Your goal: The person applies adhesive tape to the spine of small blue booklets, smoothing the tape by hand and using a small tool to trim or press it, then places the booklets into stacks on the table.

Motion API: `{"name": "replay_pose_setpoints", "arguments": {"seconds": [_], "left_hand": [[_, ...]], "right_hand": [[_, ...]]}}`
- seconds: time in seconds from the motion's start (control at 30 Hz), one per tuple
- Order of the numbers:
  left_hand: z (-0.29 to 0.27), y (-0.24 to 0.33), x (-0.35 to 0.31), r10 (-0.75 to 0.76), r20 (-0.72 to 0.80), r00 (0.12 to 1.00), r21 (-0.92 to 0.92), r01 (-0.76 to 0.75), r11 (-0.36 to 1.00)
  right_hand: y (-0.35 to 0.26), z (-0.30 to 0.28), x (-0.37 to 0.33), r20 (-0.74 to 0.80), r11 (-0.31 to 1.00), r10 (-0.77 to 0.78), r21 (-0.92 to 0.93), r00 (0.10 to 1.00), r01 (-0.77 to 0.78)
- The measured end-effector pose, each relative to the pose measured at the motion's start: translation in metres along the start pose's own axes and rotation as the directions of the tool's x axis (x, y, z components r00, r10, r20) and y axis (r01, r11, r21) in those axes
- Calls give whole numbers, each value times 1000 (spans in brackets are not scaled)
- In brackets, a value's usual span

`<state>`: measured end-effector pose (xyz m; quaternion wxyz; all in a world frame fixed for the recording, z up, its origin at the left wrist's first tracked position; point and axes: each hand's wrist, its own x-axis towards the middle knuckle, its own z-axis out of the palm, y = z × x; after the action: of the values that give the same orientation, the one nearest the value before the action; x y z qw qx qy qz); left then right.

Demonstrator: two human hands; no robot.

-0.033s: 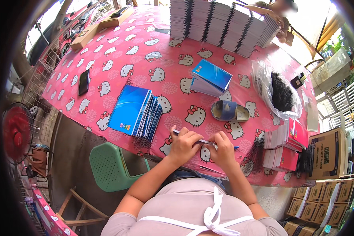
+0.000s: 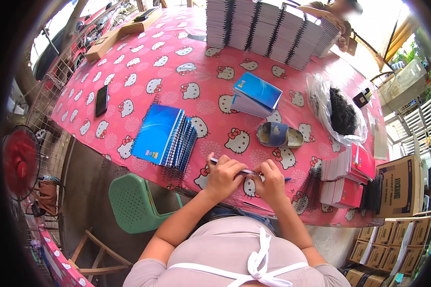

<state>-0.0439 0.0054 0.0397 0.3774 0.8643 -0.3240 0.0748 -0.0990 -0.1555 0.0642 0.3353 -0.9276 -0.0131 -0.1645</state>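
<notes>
At the table's near edge, both hands grip what looks like a thin notebook, seen edge-on as a pale strip with a dark end. My left hand has its fingers folded over the left part. My right hand pinches the other part, fingertips close to the left ones. Most of the notebook is hidden behind the hands. A small blue tip shows just right of my right hand. To the left lies a stack of blue spiral notebooks. Beyond the hands is a blue slipper-shaped thing.
Farther off lie more blue notebooks and tall spiral-bound stacks, beside another person's hand. Rightward are black coils in a plastic bag, pink notebooks and a carton. A phone and green stool are left.
</notes>
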Motion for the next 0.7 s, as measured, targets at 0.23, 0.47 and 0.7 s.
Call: {"name": "replay_pose_setpoints", "arguments": {"seconds": [0.23, 0.47, 0.7], "left_hand": [[-2, -11, -5, 73, 0, 997, -1, -73, 997], [-2, -5, 8, 82, -3, 997, -108, -82, 991], [0, -14, 3, 63, 55, 996, -112, -57, 992]], "right_hand": [[55, -31, 36, 118, 988, 132, -94, 984, -121], [145, -39, 62, 36, 896, 56, -443, 998, -34], [80, -49, 12, 292, 900, -19, 422, 956, -111]]}}
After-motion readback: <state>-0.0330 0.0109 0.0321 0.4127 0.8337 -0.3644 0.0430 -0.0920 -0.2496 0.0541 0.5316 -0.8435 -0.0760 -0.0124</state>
